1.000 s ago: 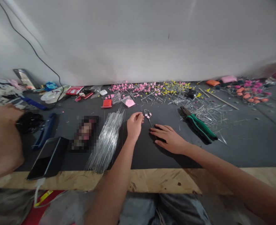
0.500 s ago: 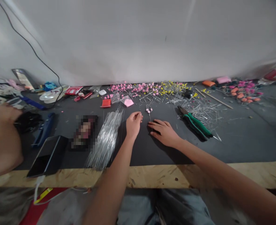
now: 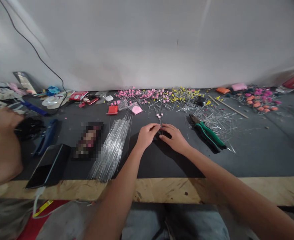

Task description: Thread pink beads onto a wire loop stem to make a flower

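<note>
Both hands meet at a thin wire stem topped with small pale pink pieces [image 3: 159,115], in the middle of the dark table. My left hand [image 3: 148,135] is closed, its thumb and forefinger pinched at the lower part of the stem. From the right, my right hand [image 3: 173,137] touches the same spot with bent fingers, thumb below and fingertips at the stem. The stem's lower end is hidden by the fingers. Left of my hands lies a bundle of straight silver wires [image 3: 112,148]. Green-handled pliers [image 3: 209,133] rest to the right.
Pink-tipped stems [image 3: 142,95] and yellow-tipped stems [image 3: 185,94] line the back, beside loose wires [image 3: 216,118]. At the left are a phone [image 3: 43,170], a blue tool [image 3: 45,136] and another person's hand [image 3: 4,120]. Orange and magenta pieces [image 3: 260,99] lie back right.
My left hand has moved right to the stem and now meets my right hand. My right hand has shifted slightly, its fingers more bent around the stem.
</note>
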Demonstrator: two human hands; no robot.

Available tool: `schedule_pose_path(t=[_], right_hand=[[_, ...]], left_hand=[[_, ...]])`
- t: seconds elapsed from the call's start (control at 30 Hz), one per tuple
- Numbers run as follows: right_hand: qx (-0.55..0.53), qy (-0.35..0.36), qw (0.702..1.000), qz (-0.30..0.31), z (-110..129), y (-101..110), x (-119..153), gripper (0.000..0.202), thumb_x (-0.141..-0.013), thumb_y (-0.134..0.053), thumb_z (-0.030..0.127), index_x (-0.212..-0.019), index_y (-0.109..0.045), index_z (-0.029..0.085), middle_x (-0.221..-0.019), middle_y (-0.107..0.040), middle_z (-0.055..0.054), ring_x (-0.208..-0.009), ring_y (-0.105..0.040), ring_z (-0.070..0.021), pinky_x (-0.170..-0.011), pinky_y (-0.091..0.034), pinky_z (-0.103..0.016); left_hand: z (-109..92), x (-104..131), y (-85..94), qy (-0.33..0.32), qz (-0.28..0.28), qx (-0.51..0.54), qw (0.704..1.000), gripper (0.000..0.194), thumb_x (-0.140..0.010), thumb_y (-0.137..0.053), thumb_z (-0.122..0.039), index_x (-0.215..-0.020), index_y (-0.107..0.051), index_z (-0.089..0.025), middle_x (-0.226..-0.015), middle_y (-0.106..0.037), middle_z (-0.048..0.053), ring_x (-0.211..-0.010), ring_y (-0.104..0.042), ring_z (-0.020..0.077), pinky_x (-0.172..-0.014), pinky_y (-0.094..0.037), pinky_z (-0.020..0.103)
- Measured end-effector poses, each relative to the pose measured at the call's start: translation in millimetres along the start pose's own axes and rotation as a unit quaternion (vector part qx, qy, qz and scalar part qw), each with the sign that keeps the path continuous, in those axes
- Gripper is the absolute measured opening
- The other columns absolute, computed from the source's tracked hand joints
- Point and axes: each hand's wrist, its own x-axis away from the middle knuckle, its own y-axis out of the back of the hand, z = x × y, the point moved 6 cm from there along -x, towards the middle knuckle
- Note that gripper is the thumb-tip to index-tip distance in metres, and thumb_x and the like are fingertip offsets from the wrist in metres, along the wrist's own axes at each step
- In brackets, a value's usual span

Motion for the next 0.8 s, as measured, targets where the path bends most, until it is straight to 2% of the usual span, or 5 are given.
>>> schedule_pose_path(t=[0.17, 0.4, 0.5, 0.67, 0.8], right_hand=[[-0.138, -0.066, 0.985, -0.076, -9, 12, 2, 0.026, -0.078, -0.055, 0.039, -0.096, -0.060, 0.021, -0.099, -0.064, -0.005, -0.093, -0.057, -0.0188, -0.084, -0.042, -0.035], [-0.185, -0.077, 0.978, -0.066, -8, 17, 3, 0.022, -0.078, -0.054, 0.040, -0.084, -0.064, 0.022, -0.086, -0.065, -0.003, -0.079, -0.058, -0.0165, -0.075, -0.044, -0.031], [-0.200, -0.099, 0.972, -0.071, -11, 17, 4, 0.024, -0.077, -0.054, 0.042, -0.083, -0.065, 0.022, -0.084, -0.066, -0.003, -0.077, -0.058, -0.0167, -0.073, -0.045, -0.031], [-0.240, -0.151, 0.956, -0.079, -20, 14, 6, 0.028, -0.075, -0.055, 0.046, -0.083, -0.066, 0.021, -0.078, -0.066, -0.002, -0.071, -0.058, -0.0162, -0.068, -0.045, -0.029], [-0.258, -0.137, 0.955, -0.056, -19, 11, 5, 0.028, -0.075, -0.055, 0.046, -0.082, -0.065, 0.021, -0.076, -0.065, -0.001, -0.071, -0.056, -0.0153, -0.066, -0.043, -0.027]], left_hand=[[-10, 4, -8.5, -0.012, 0.053, -0.060, 0.997, 0.031, -0.079, -0.049, -0.045, -0.080, -0.069, -0.020, -0.067, -0.066, 0.001, -0.062, -0.058, 0.0144, -0.055, -0.043, 0.023], [-12, 6, -13.6, -0.005, 0.088, -0.077, 0.993, 0.037, -0.080, -0.047, -0.048, -0.070, -0.067, -0.019, -0.060, -0.061, 0.000, -0.058, -0.053, 0.0125, -0.053, -0.038, 0.022], [-13, 7, -16.0, -0.006, 0.096, -0.060, 0.993, 0.035, -0.079, -0.049, -0.048, -0.075, -0.068, -0.019, -0.067, -0.064, 0.001, -0.064, -0.055, 0.0136, -0.057, -0.041, 0.023], [-14, 7, -15.9, -0.031, 0.064, -0.014, 0.997, 0.034, -0.070, -0.064, -0.037, -0.100, -0.063, -0.022, -0.080, -0.066, 0.002, -0.069, -0.060, 0.0141, -0.064, -0.047, 0.025], [-14, 7, -18.6, -0.043, 0.073, -0.013, 0.996, 0.025, -0.071, -0.064, -0.034, -0.094, -0.066, -0.024, -0.085, -0.068, 0.003, -0.077, -0.062, 0.0152, -0.071, -0.048, 0.026]])
